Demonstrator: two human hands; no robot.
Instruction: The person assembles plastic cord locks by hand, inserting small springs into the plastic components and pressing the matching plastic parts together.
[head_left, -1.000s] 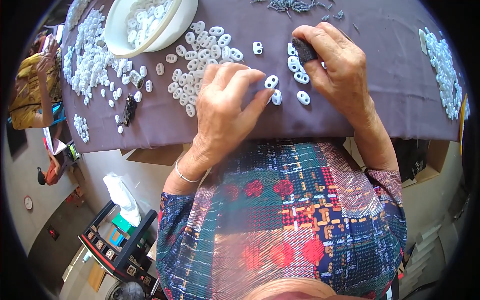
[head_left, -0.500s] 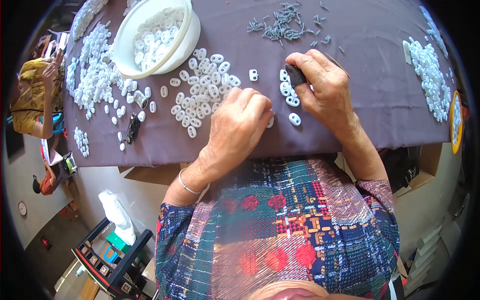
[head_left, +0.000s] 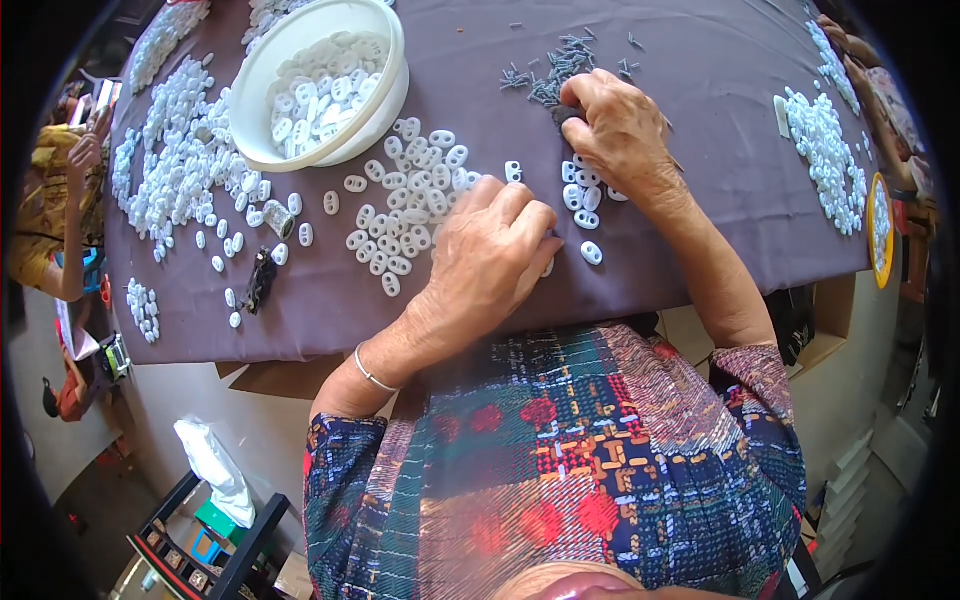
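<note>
My left hand [head_left: 490,245] is closed in a pinch near the table's front edge. A small white plastic piece [head_left: 548,268] peeks out at its fingertips, mostly hidden. My right hand [head_left: 622,135] is bent over the near side of a pile of small grey springs [head_left: 568,68], fingers drawn together, a dark cover [head_left: 566,118] on one finger. A thin brown stick-like thing [head_left: 677,165] shows beside that hand; what its fingertips hold is hidden. Below it lie several white oval two-hole pieces [head_left: 582,198], with one single piece [head_left: 591,253] closer to me.
Left of my left hand spreads a heap of two-hole pieces [head_left: 405,205]. Behind it stands a white tub [head_left: 395,100] of similar pieces. More small white parts [head_left: 185,160] lie far left, others [head_left: 825,150] at right by a yellow-rimmed container [head_left: 880,230]. A black bundle [head_left: 260,280] lies front left.
My right hand has moved away from me, from the small group of white pieces to the grey springs. My left hand keeps its pinch near the front edge. The whole view has shifted slightly.
</note>
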